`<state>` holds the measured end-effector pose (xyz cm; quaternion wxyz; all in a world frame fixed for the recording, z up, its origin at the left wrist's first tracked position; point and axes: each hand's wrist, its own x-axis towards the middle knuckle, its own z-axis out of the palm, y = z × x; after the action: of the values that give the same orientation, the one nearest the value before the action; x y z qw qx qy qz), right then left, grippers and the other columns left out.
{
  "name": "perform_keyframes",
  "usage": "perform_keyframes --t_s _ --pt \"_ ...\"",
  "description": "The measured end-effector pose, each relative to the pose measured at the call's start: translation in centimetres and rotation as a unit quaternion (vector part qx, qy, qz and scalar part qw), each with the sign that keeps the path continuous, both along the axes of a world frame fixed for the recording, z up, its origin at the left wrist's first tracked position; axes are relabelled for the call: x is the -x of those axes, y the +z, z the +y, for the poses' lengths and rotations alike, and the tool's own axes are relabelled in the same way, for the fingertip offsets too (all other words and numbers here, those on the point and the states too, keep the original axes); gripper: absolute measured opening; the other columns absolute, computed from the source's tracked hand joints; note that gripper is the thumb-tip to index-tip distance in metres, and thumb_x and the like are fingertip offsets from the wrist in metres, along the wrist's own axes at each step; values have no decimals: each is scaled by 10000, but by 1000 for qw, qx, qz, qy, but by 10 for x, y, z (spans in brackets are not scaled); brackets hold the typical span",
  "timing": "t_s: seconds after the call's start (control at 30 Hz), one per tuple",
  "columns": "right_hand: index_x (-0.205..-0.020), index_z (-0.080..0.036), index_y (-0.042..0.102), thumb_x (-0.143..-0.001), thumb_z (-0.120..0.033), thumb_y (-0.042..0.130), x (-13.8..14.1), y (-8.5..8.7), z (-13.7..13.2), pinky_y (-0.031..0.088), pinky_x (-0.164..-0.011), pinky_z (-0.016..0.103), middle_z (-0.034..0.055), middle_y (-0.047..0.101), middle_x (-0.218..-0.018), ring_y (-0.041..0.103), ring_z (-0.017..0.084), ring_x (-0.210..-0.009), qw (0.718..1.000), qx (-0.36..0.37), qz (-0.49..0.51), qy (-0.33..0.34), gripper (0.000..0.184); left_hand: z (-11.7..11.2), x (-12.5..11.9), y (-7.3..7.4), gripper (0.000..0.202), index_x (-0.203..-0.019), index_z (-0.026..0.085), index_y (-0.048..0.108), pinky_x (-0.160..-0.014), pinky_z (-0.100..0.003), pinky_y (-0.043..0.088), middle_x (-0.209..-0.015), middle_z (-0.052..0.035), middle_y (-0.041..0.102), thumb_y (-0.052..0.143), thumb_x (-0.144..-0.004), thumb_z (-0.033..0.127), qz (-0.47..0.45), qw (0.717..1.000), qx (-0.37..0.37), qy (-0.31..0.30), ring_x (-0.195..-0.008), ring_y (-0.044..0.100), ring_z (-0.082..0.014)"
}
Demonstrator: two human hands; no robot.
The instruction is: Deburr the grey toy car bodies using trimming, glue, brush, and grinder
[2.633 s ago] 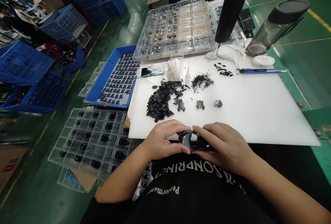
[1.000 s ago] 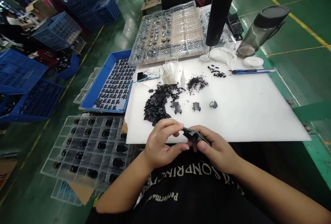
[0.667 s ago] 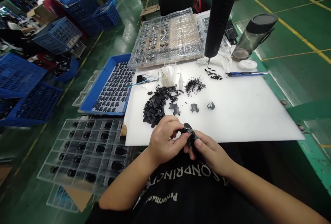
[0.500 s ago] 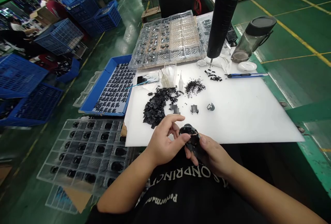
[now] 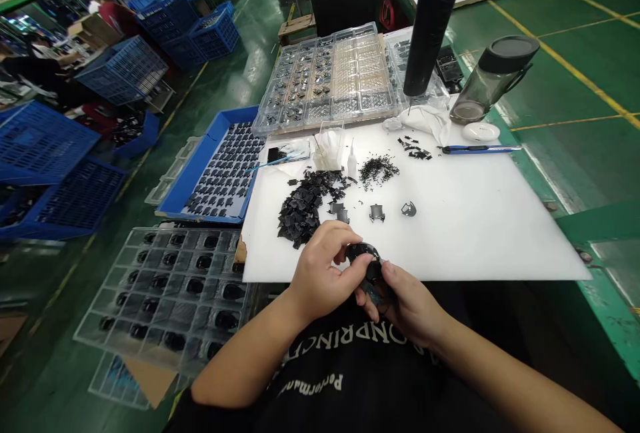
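Close to my body, at the front edge of the white board (image 5: 475,233), both hands are on one rounded, glossy black plastic part (image 5: 371,272). My right hand (image 5: 413,303) grips it from the right, with fingers beneath. My left hand (image 5: 325,270) pinches its upper left rim between thumb and fingers. Whether a smaller piece sits between those fingertips I cannot tell. Just beyond the hands lie a small black bracket (image 5: 377,212), a curved black piece (image 5: 409,208) and a couple of flat black plates (image 5: 340,212).
A heap of black plates (image 5: 303,210) and a pile of tiny black bits (image 5: 379,170) lie on the board. Above it hangs a black electric screwdriver (image 5: 433,26). Behind stand a clear compartment tray (image 5: 360,73) and a bottle (image 5: 493,76); a blue tray (image 5: 173,183) is left.
My left hand's fingers have closed onto the black part's rim; before, the index finger was stretched out above it. My right hand keeps its hold. The view has shifted slightly.
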<state>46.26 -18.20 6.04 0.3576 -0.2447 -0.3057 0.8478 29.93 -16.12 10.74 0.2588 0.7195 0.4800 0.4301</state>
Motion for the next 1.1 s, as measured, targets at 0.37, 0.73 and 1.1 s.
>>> perform_keyframes --t_s 0.37,0.73,1.1 --pt "-913 -142 639 -944 -610 434 0 1 1 396 -514 242 64 645 -739 512 112 -500 999 36 19 1 512 -4 6 -4 405 -1243 208 522 -679 -259 519 -1027 -62 608 630 -879 348 -125 965 229 -14 -728 572 -102" --pt "-903 -142 650 -953 -574 452 4 -1 -2 427 -557 260 71 636 -786 513 129 -556 999 31 12 2 478 0 2 -2 166 -989 186 648 -570 -238 484 -955 -56 618 671 -827 210 11 1000 -8 10 -621 492 -82" --pt "-1036 -134 659 -918 -640 456 4 3 -2 401 -481 233 56 634 -698 473 107 -461 992 122 35 6 558 -1 15 -2 373 -1177 184 585 -619 -219 509 -996 -69 632 639 -869 388 -197 945 260 -11 -686 566 -89"
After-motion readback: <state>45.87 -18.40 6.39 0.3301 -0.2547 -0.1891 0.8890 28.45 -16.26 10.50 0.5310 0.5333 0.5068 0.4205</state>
